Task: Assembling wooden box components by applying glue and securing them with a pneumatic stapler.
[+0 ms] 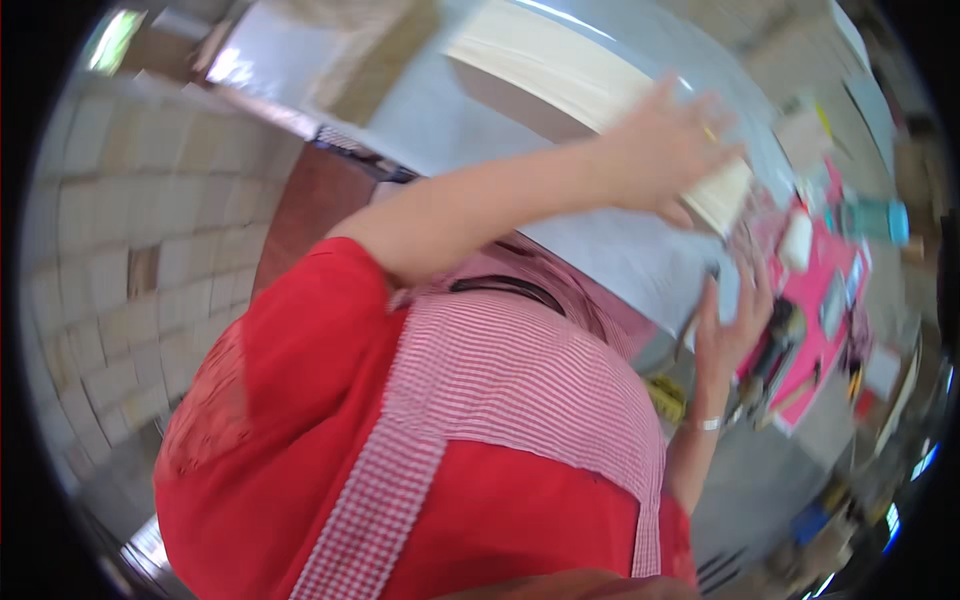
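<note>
A long cream block [560, 70], perhaps a stack of paper or a box, lies across the pale grey table [610, 250]. My left hand [670, 150] reaches over its right part with the fingers spread, smeared by motion. Whether the fingers touch the block I cannot tell. Beyond that hand the block's right end [725, 195] shows. Just past this end, at the table's right edge, is my right hand [735, 310], thumb and fingers apart, with nothing visible held in it. A small dark thing near its thumb is too blurred to name.
To the right, a bright pink sheet [810, 345] carries a white bottle [796, 240] and several tools. A teal-capped clear jar [875, 221] stands beyond. Many pale stacked blocks [130, 260] fill the left side. A yellow item [667, 397] sits below the table's right corner.
</note>
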A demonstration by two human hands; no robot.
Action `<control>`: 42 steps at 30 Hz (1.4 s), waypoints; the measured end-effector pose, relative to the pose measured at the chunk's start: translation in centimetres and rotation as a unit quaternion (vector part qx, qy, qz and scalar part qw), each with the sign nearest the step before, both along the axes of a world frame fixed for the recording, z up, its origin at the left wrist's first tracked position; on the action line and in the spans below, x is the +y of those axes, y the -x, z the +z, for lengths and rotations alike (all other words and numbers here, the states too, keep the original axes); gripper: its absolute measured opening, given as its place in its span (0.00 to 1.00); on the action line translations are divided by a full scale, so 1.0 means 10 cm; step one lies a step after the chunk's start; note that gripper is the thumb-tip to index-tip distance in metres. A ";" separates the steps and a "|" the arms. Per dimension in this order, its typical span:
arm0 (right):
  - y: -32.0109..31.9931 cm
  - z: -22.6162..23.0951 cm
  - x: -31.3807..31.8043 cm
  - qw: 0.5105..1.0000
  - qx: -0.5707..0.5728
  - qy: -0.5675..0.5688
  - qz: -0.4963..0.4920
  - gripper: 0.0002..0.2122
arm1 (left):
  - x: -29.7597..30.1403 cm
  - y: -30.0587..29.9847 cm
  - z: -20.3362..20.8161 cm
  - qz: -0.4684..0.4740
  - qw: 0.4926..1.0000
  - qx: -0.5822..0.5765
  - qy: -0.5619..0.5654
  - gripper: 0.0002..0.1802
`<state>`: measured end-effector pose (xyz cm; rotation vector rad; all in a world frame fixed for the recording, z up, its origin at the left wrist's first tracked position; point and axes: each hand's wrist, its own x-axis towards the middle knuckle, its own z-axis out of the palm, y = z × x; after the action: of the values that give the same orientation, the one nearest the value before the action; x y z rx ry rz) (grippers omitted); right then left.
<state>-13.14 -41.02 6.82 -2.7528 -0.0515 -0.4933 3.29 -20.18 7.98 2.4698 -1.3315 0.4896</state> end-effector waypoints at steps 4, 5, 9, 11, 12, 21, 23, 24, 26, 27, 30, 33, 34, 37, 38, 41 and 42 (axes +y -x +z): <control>0.27 -0.23 -0.27 0.995 -0.020 -0.005 -0.103 0.18 | 0.46 0.17 0.14 0.013 0.995 -0.007 0.100 0.46; 0.32 -0.25 -0.34 0.995 -0.025 -0.006 -0.092 0.18 | 0.63 0.21 0.10 0.039 0.984 -0.004 0.175 0.44; 0.47 -0.39 -0.51 0.990 -0.049 -0.028 -0.130 0.11 | 1.48 0.30 -0.16 0.200 0.924 -0.012 0.327 0.45; 0.50 -0.43 -0.52 0.980 -0.056 -0.113 -0.152 0.08 | 1.81 0.27 -0.32 0.245 0.907 0.006 0.342 0.48; 0.48 -0.41 -0.50 0.981 -0.055 -0.109 -0.152 0.08 | 1.92 0.23 -0.39 0.243 0.895 0.122 0.355 0.52; 0.27 -0.29 -0.46 0.968 0.072 -0.130 -0.200 0.10 | 2.09 -0.69 -0.54 0.096 0.879 0.384 0.267 0.68; 0.31 -0.40 -0.55 0.969 0.027 -0.146 -0.199 0.08 | 2.14 -0.73 -0.43 0.074 0.865 0.436 0.238 0.66; 0.31 -0.46 -0.59 0.966 -0.016 -0.171 -0.195 0.07 | 2.15 -0.73 -0.45 0.075 0.848 0.457 0.256 0.65; 0.26 -0.39 -0.69 0.980 -0.017 -0.076 -0.185 0.08 | 2.16 -0.74 -0.45 0.074 0.824 0.480 0.292 0.65; 0.26 -0.41 -0.88 0.983 -0.038 -0.033 -0.178 0.08 | 2.12 -0.71 -0.43 0.070 0.816 0.482 0.312 0.65; 0.20 -0.32 -1.18 0.977 -0.014 0.016 -0.212 0.08 | 2.12 -0.52 -0.41 0.103 0.796 0.503 0.319 0.65; 0.01 -0.21 -1.30 0.966 0.016 -0.005 -0.258 0.09 | 2.09 -0.29 -0.54 0.083 0.802 0.452 0.381 0.62; -0.07 -0.21 -1.31 0.964 0.003 -0.033 -0.262 0.10 | 2.09 -0.20 -0.55 0.113 0.787 0.449 0.407 0.61; -0.21 -0.30 -1.19 0.966 0.009 -0.084 -0.243 0.11 | 2.09 -0.01 -0.54 0.183 0.754 0.438 0.454 0.58; -0.25 -0.34 -1.12 0.969 0.025 -0.102 -0.223 0.11 | 2.03 0.05 -0.52 0.211 0.754 0.410 0.468 0.57; -0.22 -0.47 -0.94 0.979 0.041 -0.065 -0.189 0.13 | 1.75 0.21 -0.52 0.275 0.748 0.351 0.492 0.56; -0.18 -0.52 -0.84 0.984 0.034 -0.010 -0.173 0.14 | 1.65 0.25 -0.51 0.292 0.744 0.341 0.495 0.56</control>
<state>-11.38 -49.39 1.62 -2.7640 0.4513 -0.4828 0.75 -3.71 2.84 1.7293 0.0912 0.2407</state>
